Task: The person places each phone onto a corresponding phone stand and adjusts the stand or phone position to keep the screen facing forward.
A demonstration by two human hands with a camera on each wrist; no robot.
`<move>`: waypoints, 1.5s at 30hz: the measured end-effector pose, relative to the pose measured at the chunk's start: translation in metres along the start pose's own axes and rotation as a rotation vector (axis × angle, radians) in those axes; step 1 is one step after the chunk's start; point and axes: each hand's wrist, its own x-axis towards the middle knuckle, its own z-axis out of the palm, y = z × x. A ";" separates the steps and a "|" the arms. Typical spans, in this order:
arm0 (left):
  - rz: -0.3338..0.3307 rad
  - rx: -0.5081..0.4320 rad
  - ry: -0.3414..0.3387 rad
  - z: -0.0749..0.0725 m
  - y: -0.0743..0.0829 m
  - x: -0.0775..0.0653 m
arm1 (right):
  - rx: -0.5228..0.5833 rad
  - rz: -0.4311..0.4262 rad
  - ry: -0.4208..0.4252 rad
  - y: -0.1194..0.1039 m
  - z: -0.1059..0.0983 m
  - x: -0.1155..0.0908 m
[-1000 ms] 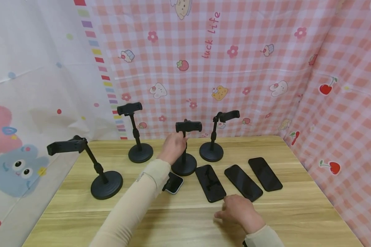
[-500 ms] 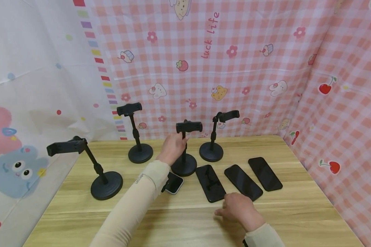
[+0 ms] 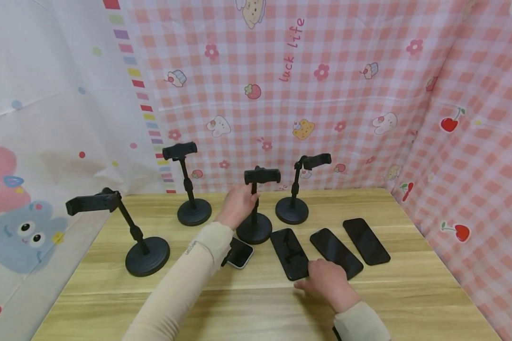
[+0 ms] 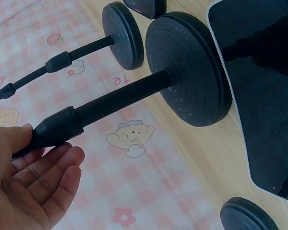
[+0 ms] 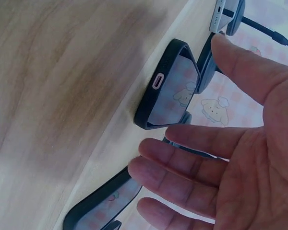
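Note:
My left hand (image 3: 236, 206) pinches the post of a black phone stand (image 3: 262, 176), just below its clamp. In the left wrist view the thumb and curled fingers are on the post's thick collar (image 4: 57, 128), and the round base stays on the table. My right hand (image 3: 328, 282) reaches the near right corner of a black phone (image 3: 290, 253) lying screen up. Seen from the right wrist, the fingers are nearly straight and spread beside that phone's end with the charging port (image 5: 157, 81); whether they touch it I cannot tell.
More black stands rise at the left (image 3: 147, 255), back left (image 3: 194, 211) and back right (image 3: 292, 210). Two black phones (image 3: 337, 253) (image 3: 366, 241) lie to the right. A silver-edged phone (image 3: 241, 253) lies partly under my left forearm. Printed cloth (image 3: 281, 94) hangs behind the wooden table (image 3: 256, 312).
My right hand has shifted slightly forward and left, onto the phone's near corner. The left hand keeps its hold on the stand, nearly still. The phones have not visibly moved.

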 end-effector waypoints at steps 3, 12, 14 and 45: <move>0.002 -0.004 -0.004 -0.001 0.000 -0.001 | -0.009 0.007 0.027 0.000 0.001 0.004; -0.017 0.007 -0.030 -0.001 -0.002 -0.002 | -0.005 0.030 0.067 -0.005 0.002 0.013; -0.022 0.007 -0.033 -0.002 -0.002 -0.002 | -0.011 0.033 0.071 -0.005 0.002 0.014; 0.114 0.101 0.083 -0.065 -0.012 -0.030 | -0.028 0.052 0.040 -0.008 -0.003 0.018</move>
